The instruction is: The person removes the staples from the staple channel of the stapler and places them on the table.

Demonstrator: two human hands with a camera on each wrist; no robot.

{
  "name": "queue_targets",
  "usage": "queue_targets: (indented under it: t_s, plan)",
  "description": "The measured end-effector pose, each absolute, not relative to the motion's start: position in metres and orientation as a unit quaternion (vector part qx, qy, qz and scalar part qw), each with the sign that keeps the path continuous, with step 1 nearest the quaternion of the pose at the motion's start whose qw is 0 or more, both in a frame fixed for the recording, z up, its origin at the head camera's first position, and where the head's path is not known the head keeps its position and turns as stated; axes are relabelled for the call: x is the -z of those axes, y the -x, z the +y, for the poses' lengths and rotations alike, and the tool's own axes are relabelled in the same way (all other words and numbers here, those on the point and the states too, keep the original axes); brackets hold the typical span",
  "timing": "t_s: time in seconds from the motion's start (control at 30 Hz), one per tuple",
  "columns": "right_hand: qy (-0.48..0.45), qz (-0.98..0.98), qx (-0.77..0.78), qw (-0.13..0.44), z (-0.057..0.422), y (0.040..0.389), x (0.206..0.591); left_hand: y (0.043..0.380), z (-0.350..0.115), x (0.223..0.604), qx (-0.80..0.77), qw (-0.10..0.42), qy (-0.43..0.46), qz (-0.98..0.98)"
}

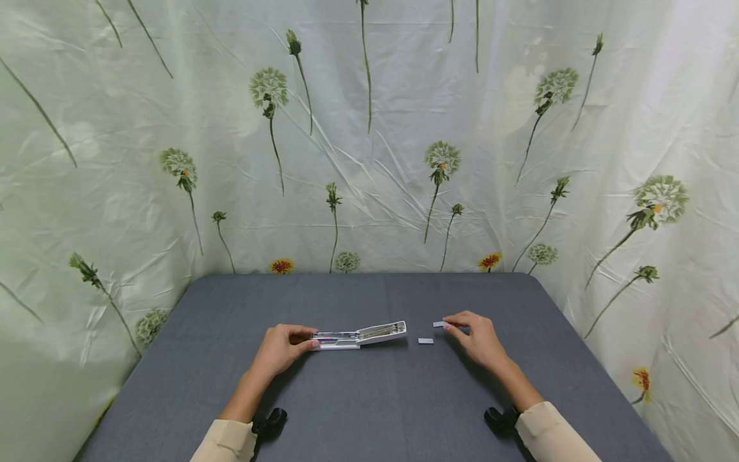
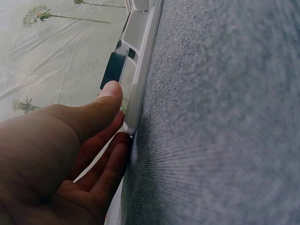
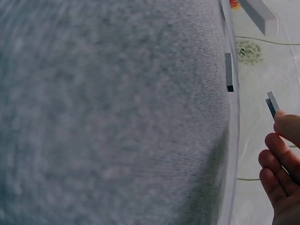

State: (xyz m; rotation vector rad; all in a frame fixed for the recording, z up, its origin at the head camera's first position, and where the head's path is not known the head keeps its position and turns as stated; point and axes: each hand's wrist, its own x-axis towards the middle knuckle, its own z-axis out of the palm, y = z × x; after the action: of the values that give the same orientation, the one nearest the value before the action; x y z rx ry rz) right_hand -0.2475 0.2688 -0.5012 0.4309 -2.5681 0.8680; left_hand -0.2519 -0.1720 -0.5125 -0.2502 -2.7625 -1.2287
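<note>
A white stapler (image 1: 337, 348) lies opened out on the table, its top cover (image 1: 381, 332) folded back to the right and tilted up. Its metal magazine shows along the left part. My left hand (image 1: 279, 350) holds the left end, the thumb near the dark metal tip (image 2: 112, 70) and the other fingers by the white base (image 2: 143, 70). Between thumb and fingertips my right hand (image 1: 478, 338) pinches a small grey staple strip (image 3: 272, 104), held above the table to the right of the stapler. A second staple strip (image 1: 425, 341) lies between the stapler and that hand.
A dark grey cloth (image 1: 369, 404) covers the table. Behind and at both sides hangs a pale curtain (image 1: 369, 160) printed with dandelions. Each wrist carries a black strapped mount (image 1: 271, 423), below light sleeves.
</note>
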Motion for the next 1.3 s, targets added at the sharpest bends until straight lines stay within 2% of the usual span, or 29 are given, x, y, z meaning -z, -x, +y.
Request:
queue_targets:
  t_s: [0.43, 0.77, 1.3]
  plan:
    - [-0.167, -0.917, -0.310, 0.186, 0.273, 0.247, 0.506, 0.252, -0.171, 0.512, 0.404, 0.052, 0.082, -0.910]
    - [-0.155, -0.933, -0.299, 0.128, 0.278, 0.242, 0.509, 0.251, -0.172, 0.513, 0.408, 0.049, 0.085, -0.908]
    - [-0.151, -0.934, -0.304, 0.115, 0.283, 0.237, 0.513, 0.251, -0.172, 0.514, 0.406, 0.046, 0.076, -0.909]
